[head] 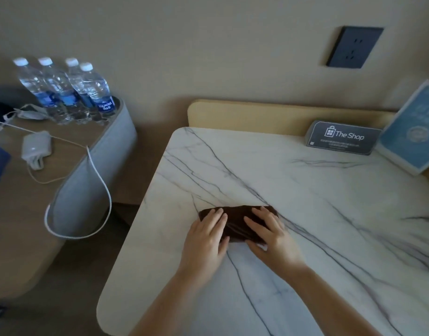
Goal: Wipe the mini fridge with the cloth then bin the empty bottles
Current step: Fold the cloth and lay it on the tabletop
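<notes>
A dark brown folded cloth lies on a white marble-patterned top. My left hand lies flat on the cloth's left part, fingers straight. Flat on its right part rests my right hand, fingers spread. Several clear water bottles with white caps and blue labels stand upright at the back of a wooden side table to the left. No fridge door or bin is in view.
A grey "The Shop" sign and a blue booklet stand at the marble top's back right. A white charger with its cable lies on the side table. A dark wall socket sits above.
</notes>
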A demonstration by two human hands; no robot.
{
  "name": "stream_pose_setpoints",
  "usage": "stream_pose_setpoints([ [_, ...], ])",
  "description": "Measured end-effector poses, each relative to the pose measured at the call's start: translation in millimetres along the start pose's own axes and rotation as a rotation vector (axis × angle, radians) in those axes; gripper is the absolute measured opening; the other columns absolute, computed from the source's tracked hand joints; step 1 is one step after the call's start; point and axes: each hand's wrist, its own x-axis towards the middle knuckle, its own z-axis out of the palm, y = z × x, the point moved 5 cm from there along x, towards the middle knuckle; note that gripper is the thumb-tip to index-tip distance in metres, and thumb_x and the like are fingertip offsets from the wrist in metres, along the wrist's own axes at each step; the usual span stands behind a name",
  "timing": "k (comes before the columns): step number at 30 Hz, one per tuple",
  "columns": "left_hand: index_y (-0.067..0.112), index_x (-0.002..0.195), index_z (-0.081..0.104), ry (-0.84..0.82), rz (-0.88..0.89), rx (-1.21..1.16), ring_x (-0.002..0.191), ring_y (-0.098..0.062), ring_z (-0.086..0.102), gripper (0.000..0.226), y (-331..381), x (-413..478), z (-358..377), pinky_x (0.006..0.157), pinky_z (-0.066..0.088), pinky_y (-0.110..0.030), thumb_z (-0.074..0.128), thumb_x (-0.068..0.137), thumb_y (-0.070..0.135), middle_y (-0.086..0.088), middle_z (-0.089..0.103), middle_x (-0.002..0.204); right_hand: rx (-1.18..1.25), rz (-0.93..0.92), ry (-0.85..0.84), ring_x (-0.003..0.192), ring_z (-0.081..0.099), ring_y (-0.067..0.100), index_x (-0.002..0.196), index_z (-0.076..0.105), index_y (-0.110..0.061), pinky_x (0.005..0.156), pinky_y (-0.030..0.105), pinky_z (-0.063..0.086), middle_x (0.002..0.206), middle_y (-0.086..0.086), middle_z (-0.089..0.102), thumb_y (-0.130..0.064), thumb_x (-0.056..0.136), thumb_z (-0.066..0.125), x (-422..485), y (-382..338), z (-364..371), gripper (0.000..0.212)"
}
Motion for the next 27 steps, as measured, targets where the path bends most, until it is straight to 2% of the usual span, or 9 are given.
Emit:
stream_pose_setpoints([
  [4,0.001,0.113,0.063,-0.031,0.014,0.0,0.112,-0.031,0.057,0.058,-2,-8,16,0.078,0.055,-0.038,0.082,0.059,0.006,-0.014,0.059,0.124,-0.045,0.013,-0.029,0.119,0.045,0.047,0.118,0.06,-0.006,0.089,0.062,0.041,0.125,0.024,0.054,-0.008,0.063,0.082,-9,2,15,0.06],
  [7,0.004,0.113,0.064,0.003,-0.001,-0.049,0.113,-0.03,0.056,0.056,-6,-9,22,0.077,0.055,-0.033,0.08,0.06,0.0,-0.011,0.057,0.126,-0.005,-0.001,0.018,0.112,0.049,0.05,0.111,0.064,-0.004,0.085,0.062,0.04,0.12,0.026,0.057,0.003,0.06,0.081,-3,9,15,0.054],
  [11,0.006,0.109,0.067,0.053,-0.034,-0.128,0.109,-0.026,0.059,0.055,-18,12,29,0.076,0.055,-0.029,0.082,0.057,-0.005,-0.008,0.061,0.122,0.01,-0.005,0.045,0.109,0.05,0.051,0.109,0.066,-0.002,0.087,0.061,0.037,0.118,0.027,0.058,0.004,0.062,0.079,13,22,18,0.048],
  [19,0.005,0.102,0.07,0.071,-0.073,-0.186,0.105,-0.028,0.061,0.052,-50,88,55,0.071,0.057,-0.034,0.081,0.054,-0.011,-0.009,0.065,0.115,0.031,0.02,0.109,0.105,0.055,0.05,0.104,0.068,-0.003,0.078,0.066,0.046,0.113,0.026,0.061,0.004,0.061,0.08,76,71,34,0.045],
  [24,0.004,0.104,0.069,0.089,-0.094,-0.215,0.108,-0.031,0.059,0.05,-76,150,76,0.082,0.053,-0.036,0.077,0.058,-0.013,-0.01,0.064,0.116,0.044,0.063,0.105,0.105,0.055,0.048,0.106,0.068,-0.003,0.075,0.066,0.047,0.113,0.026,0.061,0.002,0.061,0.08,133,112,48,0.046],
  [27,0.004,0.106,0.068,0.094,-0.099,-0.213,0.109,-0.03,0.058,0.049,-92,185,88,0.087,0.048,-0.031,0.076,0.06,-0.012,-0.01,0.063,0.118,0.031,0.071,0.124,0.104,0.057,0.048,0.105,0.068,-0.003,0.074,0.065,0.048,0.112,0.026,0.062,0.003,0.061,0.08,165,132,54,0.046],
])
